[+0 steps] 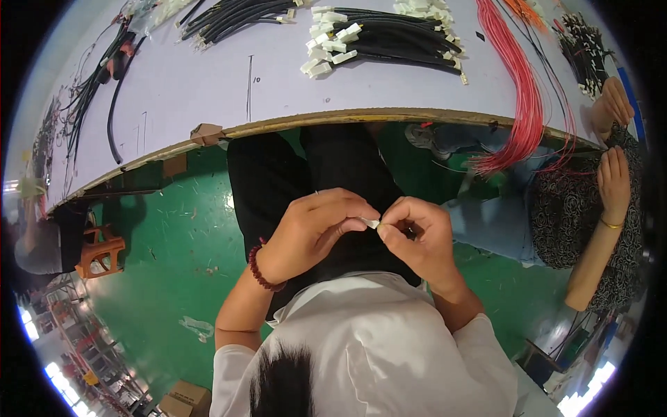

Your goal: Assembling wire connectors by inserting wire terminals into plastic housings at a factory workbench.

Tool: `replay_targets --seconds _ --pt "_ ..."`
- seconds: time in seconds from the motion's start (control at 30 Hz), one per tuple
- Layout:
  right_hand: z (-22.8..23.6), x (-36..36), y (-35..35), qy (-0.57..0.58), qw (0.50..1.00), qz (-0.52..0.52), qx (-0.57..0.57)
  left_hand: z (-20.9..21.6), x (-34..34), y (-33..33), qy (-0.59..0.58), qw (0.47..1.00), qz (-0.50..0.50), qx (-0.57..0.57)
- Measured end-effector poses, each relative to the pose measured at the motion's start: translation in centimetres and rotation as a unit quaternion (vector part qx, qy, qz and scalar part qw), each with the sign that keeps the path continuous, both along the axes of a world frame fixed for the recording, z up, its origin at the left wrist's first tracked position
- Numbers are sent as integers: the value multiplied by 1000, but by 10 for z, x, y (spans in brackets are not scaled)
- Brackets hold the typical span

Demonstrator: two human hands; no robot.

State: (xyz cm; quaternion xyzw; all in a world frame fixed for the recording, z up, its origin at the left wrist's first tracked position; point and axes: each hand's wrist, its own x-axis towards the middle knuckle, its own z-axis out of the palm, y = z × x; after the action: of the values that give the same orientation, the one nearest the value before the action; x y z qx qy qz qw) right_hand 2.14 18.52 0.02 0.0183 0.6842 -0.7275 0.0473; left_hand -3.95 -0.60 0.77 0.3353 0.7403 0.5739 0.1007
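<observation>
Over my lap, my left hand is closed, thumb and forefinger pinching a small white plastic connector. Its size and colour resemble the white connectors on the table, though most of it is covered by fingers. My right hand meets it from the other side, thumb and fingertips pressed together at the connector's right end. Something tiny and yellowish shows at those fingertips, too small to name. On the table beyond lies a bundle of thick black cables with white connectors at their left ends.
The table's edge curves across in front of me. More black cables lie at the back, and loose dark wires at left. Pink wires hang over the edge. A co-worker's hand is at right; a brown stool stands left.
</observation>
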Motion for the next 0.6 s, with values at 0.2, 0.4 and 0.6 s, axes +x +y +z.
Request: replay_targets --seconds 0.2,0.4,0.6 --pt "-2 0 2 -3 1000 6 17 -10 9 2 -66 998 9 17" --pt "0 -3 6 9 996 52 73 -14 20 2 -107 994 24 21" --pt "-1 -5 13 -39 994 80 58 -16 19 3 -136 989 50 12"
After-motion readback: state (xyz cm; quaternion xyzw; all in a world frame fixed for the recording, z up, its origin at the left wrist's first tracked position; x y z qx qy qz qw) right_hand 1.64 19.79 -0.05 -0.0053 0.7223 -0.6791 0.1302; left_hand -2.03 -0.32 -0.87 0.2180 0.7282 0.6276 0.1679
